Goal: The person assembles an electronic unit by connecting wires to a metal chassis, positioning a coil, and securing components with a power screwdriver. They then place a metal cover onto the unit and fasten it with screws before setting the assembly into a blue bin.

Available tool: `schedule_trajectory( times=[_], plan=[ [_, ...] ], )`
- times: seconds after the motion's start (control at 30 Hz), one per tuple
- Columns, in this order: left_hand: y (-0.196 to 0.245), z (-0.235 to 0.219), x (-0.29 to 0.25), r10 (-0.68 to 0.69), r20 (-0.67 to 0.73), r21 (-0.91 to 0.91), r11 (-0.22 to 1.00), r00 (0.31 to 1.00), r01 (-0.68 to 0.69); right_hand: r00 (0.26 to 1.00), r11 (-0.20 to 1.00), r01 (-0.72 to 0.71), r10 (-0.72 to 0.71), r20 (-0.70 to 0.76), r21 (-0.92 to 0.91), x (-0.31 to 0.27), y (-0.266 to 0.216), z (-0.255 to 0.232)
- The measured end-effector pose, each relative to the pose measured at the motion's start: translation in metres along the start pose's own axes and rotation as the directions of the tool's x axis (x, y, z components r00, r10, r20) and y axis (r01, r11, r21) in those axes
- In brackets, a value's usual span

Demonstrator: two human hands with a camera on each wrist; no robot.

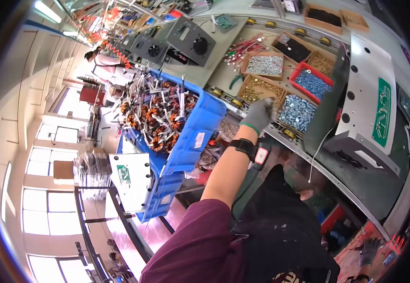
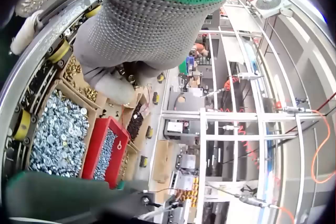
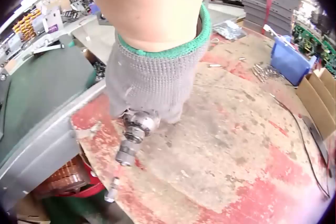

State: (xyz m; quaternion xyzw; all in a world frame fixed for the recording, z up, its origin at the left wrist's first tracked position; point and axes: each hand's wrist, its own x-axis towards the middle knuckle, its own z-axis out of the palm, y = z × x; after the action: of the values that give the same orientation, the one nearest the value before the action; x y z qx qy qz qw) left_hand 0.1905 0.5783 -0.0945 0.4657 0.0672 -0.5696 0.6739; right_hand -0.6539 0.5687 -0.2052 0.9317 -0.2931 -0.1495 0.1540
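Note:
My left hand [image 1: 260,114], in a grey glove with a green cuff, is at the near edge of a carton of brass-coloured fasteners [image 1: 257,89]. In the left wrist view its thumb and fingers [image 2: 116,88] curl toward each other, with brass-coloured fasteners [image 2: 130,77] showing between them. Silver washer-headed screws [image 2: 59,134] fill the carton beside it. Low at the right, my gloved right hand [image 1: 369,250] grips a power screwdriver [image 3: 134,134] over a worn red board [image 3: 220,145]. The metal chuck and bit [image 3: 112,190] point downward; the glove hides the driver's body.
A red bin [image 1: 311,82] of small bluish screws and a carton of silver parts [image 1: 265,64] stand nearby. Pliers [image 1: 236,81] lie by the rollers. A blue crate [image 1: 191,127] of wired coils is left; a white panelled case [image 1: 372,94] stands right. A person [image 1: 103,61] is farther off.

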Motion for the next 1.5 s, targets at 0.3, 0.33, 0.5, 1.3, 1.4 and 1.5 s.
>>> schedule_trajectory(
  times=[0.3, 0.33, 0.5, 1.3, 1.4, 1.5],
  plan=[
    [-0.049, 0.076, -0.087, -0.234, 0.45, 0.274, 0.955, 0.862, 0.116, 0.888, 0.213, -0.407, 0.322, 0.33, 0.888, 0.187, -0.105, -0.287],
    [-0.052, 0.077, -0.088, -0.278, 0.471, 0.251, 0.952, 0.837, 0.175, 0.883, 0.256, -0.414, 0.345, 0.318, 0.873, 0.192, -0.115, -0.293],
    [-0.042, 0.096, -0.102, -0.463, 0.506, 0.337, 0.883, 0.727, 0.327, 0.89, 0.137, -0.332, 0.374, 0.262, 0.933, 0.248, -0.155, -0.389],
    [-0.033, 0.127, -0.097, -0.563, 0.536, 0.753, 0.656, 0.629, -0.055, 0.806, -0.442, -0.356, 0.3, 0.51, 0.823, 0.299, -0.212, -0.448],
    [-0.034, 0.129, -0.099, -0.588, 0.526, 0.747, 0.665, 0.615, -0.003, 0.811, -0.482, -0.342, 0.282, 0.512, 0.807, 0.297, -0.209, -0.45],
    [-0.035, 0.133, -0.103, -0.56, 0.525, 0.77, 0.634, 0.641, -0.076, 0.813, -0.493, -0.316, 0.298, 0.499, 0.81, 0.293, -0.211, -0.448]
  ],
)
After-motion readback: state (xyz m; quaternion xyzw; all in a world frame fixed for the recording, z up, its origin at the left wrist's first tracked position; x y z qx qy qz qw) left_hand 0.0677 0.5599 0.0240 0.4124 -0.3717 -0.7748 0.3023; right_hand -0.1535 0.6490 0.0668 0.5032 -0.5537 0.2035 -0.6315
